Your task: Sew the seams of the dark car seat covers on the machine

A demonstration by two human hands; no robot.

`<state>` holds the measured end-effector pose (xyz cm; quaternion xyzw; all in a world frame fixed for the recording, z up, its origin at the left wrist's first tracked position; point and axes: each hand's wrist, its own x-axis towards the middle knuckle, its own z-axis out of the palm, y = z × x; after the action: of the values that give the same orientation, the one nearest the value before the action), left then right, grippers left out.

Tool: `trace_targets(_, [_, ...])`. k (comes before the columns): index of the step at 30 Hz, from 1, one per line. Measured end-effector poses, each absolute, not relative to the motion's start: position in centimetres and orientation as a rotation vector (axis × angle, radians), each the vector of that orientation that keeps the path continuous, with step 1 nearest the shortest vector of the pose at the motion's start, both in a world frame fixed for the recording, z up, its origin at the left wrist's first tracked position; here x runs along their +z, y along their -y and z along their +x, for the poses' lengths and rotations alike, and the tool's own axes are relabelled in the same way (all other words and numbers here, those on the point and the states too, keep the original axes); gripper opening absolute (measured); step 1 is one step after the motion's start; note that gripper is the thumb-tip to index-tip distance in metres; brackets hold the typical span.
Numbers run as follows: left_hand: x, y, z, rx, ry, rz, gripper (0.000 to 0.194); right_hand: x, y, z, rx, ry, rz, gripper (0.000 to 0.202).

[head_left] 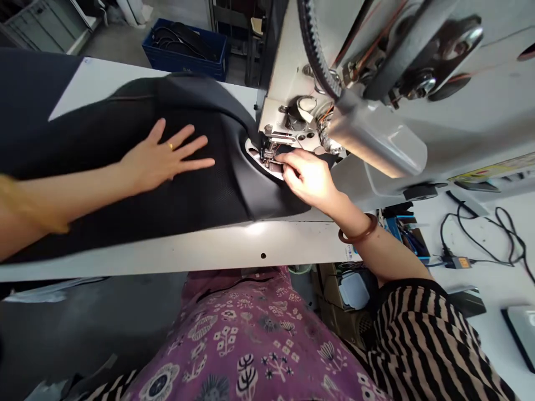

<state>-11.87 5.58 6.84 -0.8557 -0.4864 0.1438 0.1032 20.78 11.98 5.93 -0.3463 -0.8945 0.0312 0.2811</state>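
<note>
Resting on smooth, curving black material (200, 200), the left hand (156, 160) splays; the right hand (309, 175) curls, hold unclear.

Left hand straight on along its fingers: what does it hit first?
Likely a raised fold in the black material, before the presser foot. The left hand's exact height is unclear.

A purple flower-printed cloth garment (251, 345) is at six o'clock, a black-and-beige striped sleeve (434, 340) at four; the left hand (152, 160) wears a golden ring (170, 146).
</note>
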Motion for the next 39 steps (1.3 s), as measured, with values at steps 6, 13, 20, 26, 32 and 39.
trace_targets(6, [4.8,-6.4,-7.4,-0.195,1.496,-2.556,0.107,10.3,-10.2,18.5,0.481,2.621,-1.176,0.038])
trace_targets(13, [2.4,-7.5,-8.5,-0.551,1.514,-2.516,0.083,12.6,-11.1,18.3,0.692,3.163,-1.058,0.027])
trace_targets(20, [-2.6,-1.6,-8.3,-0.615,1.303,-2.451,0.083,10.1,-12.6,18.7,0.345,3.07,-0.352,0.034])
trace_targets(26, [1.5,-7.8,-9.4,-0.597,1.675,-2.313,0.073,9.2,-10.3,18.8,0.582,2.509,-0.876,0.032])
trace_targets(32, [10.2,-11.7,-11.0,-0.548,1.572,-2.295,0.065,5.8,-7.4,18.3,0.654,2.274,-0.989,0.034])
trace_targets(39, [9.5,-8.0,-3.8,-0.325,0.587,-2.75,0.037,5.8,-7.8,18.3,0.074,2.7,-0.684,0.04])
